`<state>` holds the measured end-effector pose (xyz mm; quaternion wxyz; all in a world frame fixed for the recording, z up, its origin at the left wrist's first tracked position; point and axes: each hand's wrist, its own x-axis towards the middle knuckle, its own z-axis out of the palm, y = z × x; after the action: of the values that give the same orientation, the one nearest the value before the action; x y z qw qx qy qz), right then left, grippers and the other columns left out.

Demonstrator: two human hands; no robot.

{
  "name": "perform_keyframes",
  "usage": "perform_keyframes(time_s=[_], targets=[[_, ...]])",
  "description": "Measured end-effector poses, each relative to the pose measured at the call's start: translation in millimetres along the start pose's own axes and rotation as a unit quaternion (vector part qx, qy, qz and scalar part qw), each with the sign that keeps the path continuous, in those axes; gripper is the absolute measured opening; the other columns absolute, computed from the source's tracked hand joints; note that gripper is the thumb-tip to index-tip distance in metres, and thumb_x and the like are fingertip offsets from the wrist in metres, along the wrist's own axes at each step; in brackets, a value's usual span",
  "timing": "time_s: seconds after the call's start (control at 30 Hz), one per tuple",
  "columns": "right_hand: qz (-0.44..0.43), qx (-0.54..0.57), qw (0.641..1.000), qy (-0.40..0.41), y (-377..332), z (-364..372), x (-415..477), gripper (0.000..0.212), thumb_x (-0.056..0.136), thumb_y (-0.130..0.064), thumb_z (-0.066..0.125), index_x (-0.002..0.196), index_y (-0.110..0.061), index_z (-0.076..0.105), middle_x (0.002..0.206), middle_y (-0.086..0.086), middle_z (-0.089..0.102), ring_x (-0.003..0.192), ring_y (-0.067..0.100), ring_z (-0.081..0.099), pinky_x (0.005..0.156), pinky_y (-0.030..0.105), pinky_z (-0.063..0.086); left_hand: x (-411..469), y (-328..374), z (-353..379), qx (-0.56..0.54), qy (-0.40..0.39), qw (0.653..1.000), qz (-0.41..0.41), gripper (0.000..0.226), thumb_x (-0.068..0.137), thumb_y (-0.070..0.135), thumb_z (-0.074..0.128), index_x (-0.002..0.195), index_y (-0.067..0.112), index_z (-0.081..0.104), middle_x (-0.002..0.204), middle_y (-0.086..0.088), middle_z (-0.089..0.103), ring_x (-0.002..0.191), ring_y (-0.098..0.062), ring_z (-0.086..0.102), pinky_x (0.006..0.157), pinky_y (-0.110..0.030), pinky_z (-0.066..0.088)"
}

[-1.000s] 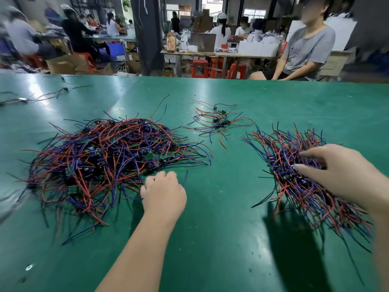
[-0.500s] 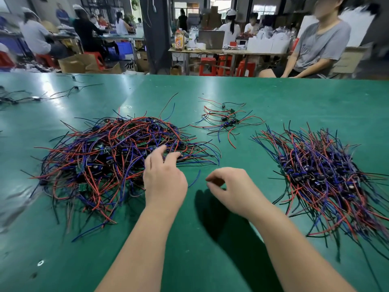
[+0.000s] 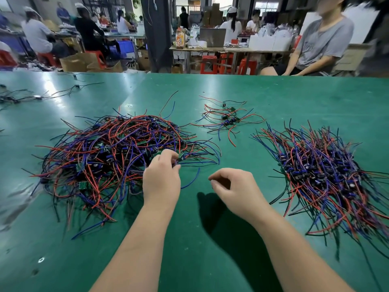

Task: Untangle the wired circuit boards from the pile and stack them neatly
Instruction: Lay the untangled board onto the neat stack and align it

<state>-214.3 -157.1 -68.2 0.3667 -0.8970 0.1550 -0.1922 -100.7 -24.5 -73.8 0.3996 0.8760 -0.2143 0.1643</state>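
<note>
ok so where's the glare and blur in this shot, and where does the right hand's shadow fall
Head view: glare streaks the green table at far left; its lower left edge beside the tangled pile smears into blur; the right hand throws a dark shadow on the table just below it, nearer the camera.

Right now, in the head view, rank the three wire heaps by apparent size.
1-2. Left tangled pile and right sorted stack: alike; the stack runs off frame.
3. Small far cluster, though distance shrinks it.
</note>
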Motion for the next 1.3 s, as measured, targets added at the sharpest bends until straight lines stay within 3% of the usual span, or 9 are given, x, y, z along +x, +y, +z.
perform_keyframes(time_s=[0.13, 0.27, 0.4, 0.6, 0.8, 0.9, 1.07, 1.2, 1.3], targets=[[0.074, 0.110, 0.991, 0.010, -6, -1, 2, 0.015, 0.086, -0.012, 0.061, 0.083, -0.022, 0.071, 0.069, -0.008, 0.070, 0.065, 0.005, 0.066, 0.065, 0.017, 0.050, -4, 21, -10, -0.302, 0.008, 0.953, -0.027, 0.019, 0.081, 0.005, 0.072, 0.091, 0.019, 0.063, 0.083, 0.008, 0.070, 0.078, -0.003, 0.066, 0.076, -0.016, 0.050], [0.134, 0.387, 0.912, -0.020, -17, -5, 3, 0.018, 0.091, -0.001, 0.057, 0.089, -0.013, 0.070, 0.073, 0.004, 0.071, 0.057, 0.014, 0.061, 0.053, 0.019, 0.044, -6, 42, -20, -0.589, -0.107, 0.786, -0.153, 0.027, 0.071, 0.013, 0.073, 0.096, 0.016, 0.064, 0.081, -0.003, 0.074, 0.069, -0.008, 0.068, 0.064, -0.018, 0.053], [0.140, 0.525, 0.838, -0.048, -22, -12, 4, 0.018, 0.091, 0.000, 0.053, 0.099, -0.004, 0.068, 0.081, 0.010, 0.069, 0.057, 0.013, 0.055, 0.050, 0.016, 0.038, -7, 49, -24, -0.677, -0.176, 0.678, -0.226, 0.032, 0.068, 0.014, 0.066, 0.099, 0.014, 0.061, 0.074, -0.002, 0.072, 0.055, -0.008, 0.064, 0.052, -0.020, 0.053], [0.181, 0.573, 0.798, -0.049, -23, -17, 8, 0.028, 0.081, -0.012, 0.062, 0.109, -0.008, 0.061, 0.080, 0.006, 0.071, 0.053, 0.011, 0.059, 0.049, 0.017, 0.043, -7, 52, -27, -0.694, -0.183, 0.630, -0.297, 0.022, 0.068, 0.018, 0.064, 0.091, 0.018, 0.061, 0.067, 0.002, 0.069, 0.057, -0.008, 0.067, 0.048, -0.016, 0.052], [0.237, 0.328, 0.909, -0.100, -14, -15, 5, 0.012, 0.090, -0.007, 0.060, 0.096, 0.001, 0.067, 0.072, 0.008, 0.064, 0.051, 0.012, 0.051, 0.045, 0.015, 0.037, -5, 51, -30, -0.734, -0.183, 0.571, -0.318, 0.023, 0.065, 0.021, 0.067, 0.088, 0.019, 0.067, 0.067, 0.000, 0.068, 0.055, -0.007, 0.066, 0.047, -0.016, 0.052], [0.171, 0.250, 0.946, -0.114, -15, -15, 2, 0.010, 0.088, -0.007, 0.063, 0.079, -0.008, 0.069, 0.064, 0.005, 0.062, 0.046, 0.010, 0.049, 0.047, 0.017, 0.038, -7, 52, -29, -0.737, -0.186, 0.583, -0.287, 0.024, 0.066, 0.019, 0.067, 0.090, 0.017, 0.065, 0.067, 0.002, 0.067, 0.052, -0.007, 0.064, 0.049, -0.018, 0.054], [0.152, 0.573, 0.798, -0.104, -18, -27, 6, 0.019, 0.078, -0.026, 0.065, 0.086, -0.011, 0.073, 0.066, 0.001, 0.061, 0.049, 0.007, 0.049, 0.046, 0.015, 0.041, -17, 56, -25, -0.646, -0.227, 0.712, -0.156, 0.036, 0.064, 0.012, 0.072, 0.098, 0.010, 0.060, 0.079, -0.004, 0.073, 0.060, -0.013, 0.068, 0.049, -0.022, 0.053], [0.145, 0.573, 0.804, -0.069, -15, -28, 7, 0.021, 0.067, -0.023, 0.069, 0.082, -0.008, 0.075, 0.064, -0.001, 0.062, 0.053, 0.005, 0.052, 0.049, 0.011, 0.045, -27, 60, -16, -0.543, -0.220, 0.803, -0.113, 0.050, 0.055, 0.019, 0.079, 0.101, 0.015, 0.059, 0.083, 0.004, 0.070, 0.066, -0.010, 0.066, 0.049, -0.026, 0.053], [0.132, 0.573, 0.807, -0.052, -13, -31, 7, 0.022, 0.071, -0.016, 0.063, 0.090, -0.006, 0.070, 0.060, -0.002, 0.064, 0.047, 0.003, 0.054, 0.047, 0.011, 0.046, -31, 63, -12, -0.521, -0.237, 0.799, -0.186, 0.055, 0.056, 0.034, 0.077, 0.101, 0.010, 0.058, 0.087, -0.002, 0.064, 0.065, -0.008, 0.064, 0.047, -0.027, 0.053]])
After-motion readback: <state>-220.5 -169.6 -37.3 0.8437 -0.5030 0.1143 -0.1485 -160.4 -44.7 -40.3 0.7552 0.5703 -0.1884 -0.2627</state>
